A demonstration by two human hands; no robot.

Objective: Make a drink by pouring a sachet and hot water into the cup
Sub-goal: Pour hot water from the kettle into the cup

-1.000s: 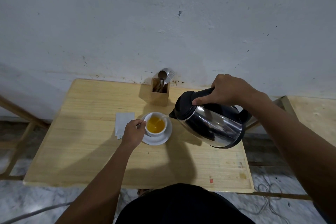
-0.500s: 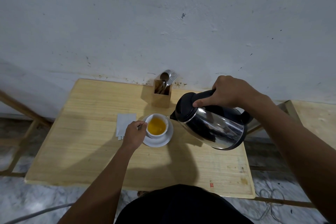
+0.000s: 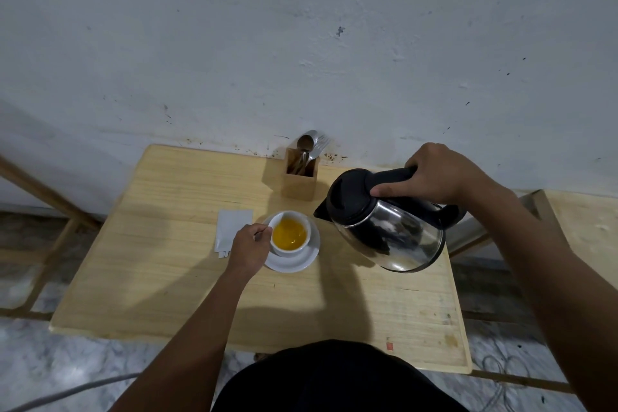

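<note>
A white cup (image 3: 290, 252) holding orange-yellow liquid stands on a white saucer (image 3: 301, 261) in the middle of the wooden table (image 3: 160, 278). My left hand (image 3: 249, 246) grips the cup's handle on its left side. My right hand (image 3: 434, 177) holds the black handle of a steel kettle (image 3: 391, 231) above the table, right of the cup. The kettle's spout points at the cup, and no water stream shows. A white sachet (image 3: 230, 229) lies flat on the table just left of my left hand.
A wooden holder (image 3: 299, 181) with a spoon and fork stands at the table's back edge against the white wall. Wooden frames sit left (image 3: 43, 211) and right (image 3: 548, 211) of the table. A cable (image 3: 501, 365) lies on the marble floor.
The thin stream from the spout into the cup has stopped. The kettle has tipped back and moved slightly right, away from the cup. My left hand stays on the cup.
</note>
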